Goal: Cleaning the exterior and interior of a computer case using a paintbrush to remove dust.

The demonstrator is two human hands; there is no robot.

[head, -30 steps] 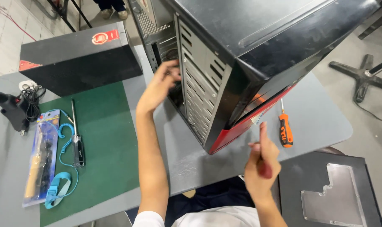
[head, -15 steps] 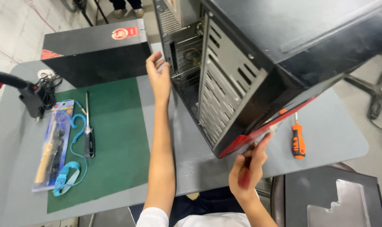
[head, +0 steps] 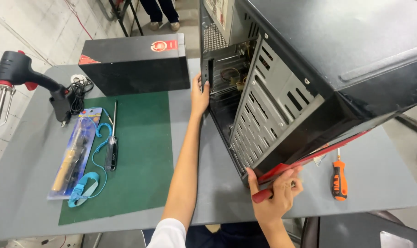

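A black computer case [head: 337,55] with its side open stands tilted on the grey table [head: 15,183], and metal drive bays and wires show inside. My left hand [head: 199,96] reaches forward and grips the case's rear edge. My right hand [head: 277,197] is under the case's red-trimmed front corner. It is closed around a red-handled tool [head: 262,196] while its fingers press against the case.
An orange screwdriver [head: 339,179] lies right of the case. A green mat [head: 139,151] holds a black screwdriver [head: 111,147], a packaged soldering iron [head: 73,154] and a blue wrist strap [head: 84,186]. A black box [head: 135,64] and a black soldering gun [head: 29,78] stand behind. Another person's feet [head: 160,11] are beyond the table.
The case has swung and tilted further toward me. My left hand slid along its rear edge. My right hand, still holding the red tool, moved up under the front corner.
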